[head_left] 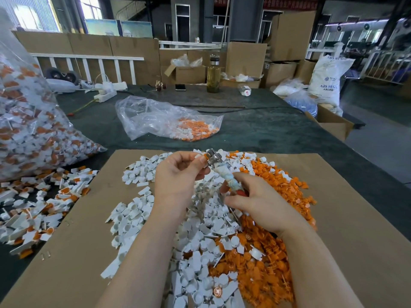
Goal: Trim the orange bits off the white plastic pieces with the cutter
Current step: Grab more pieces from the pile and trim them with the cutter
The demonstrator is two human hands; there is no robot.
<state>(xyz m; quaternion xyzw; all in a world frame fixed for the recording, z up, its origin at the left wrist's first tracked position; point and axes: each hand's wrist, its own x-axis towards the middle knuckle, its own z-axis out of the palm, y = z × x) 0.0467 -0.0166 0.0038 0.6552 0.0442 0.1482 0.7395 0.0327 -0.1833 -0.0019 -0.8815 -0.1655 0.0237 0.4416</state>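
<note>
My left hand (178,174) pinches a small white plastic piece (199,155) with an orange bit, held up at the metal jaws of the cutter (224,174). My right hand (255,203) grips the cutter's cloth-wrapped handles from below. Both hands hover over a cardboard sheet (347,230). On it a heap of white pieces (138,210) lies at the left and middle. A heap of orange bits (266,258) lies at the right.
A big clear bag of joined white-and-orange pieces (29,130) stands at the left, with more spilled in front (37,203). A half-empty clear bag (164,118) lies behind the cardboard. A bottle (213,74), a phone (180,87) and boxes stand at the table's far side.
</note>
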